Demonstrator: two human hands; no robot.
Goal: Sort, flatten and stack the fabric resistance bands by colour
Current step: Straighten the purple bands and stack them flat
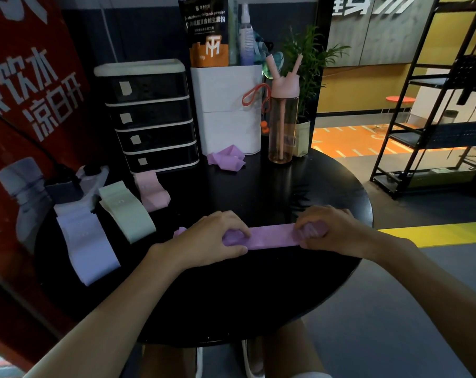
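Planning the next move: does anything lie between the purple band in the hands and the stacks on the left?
Nothing visible does. Only bare table lies between the purple band, held by the left hand and right hand, and the green stack and lavender stack.

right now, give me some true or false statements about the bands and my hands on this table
1. The left hand and the right hand each grip an end of the held purple band. True.
2. The green band lies right of the hands. False: it lies at the left, between the lavender band and the pink band.
3. A crumpled purple band lies by the white container. True.
4. The pink bottle lies on its side. False: it stands upright.
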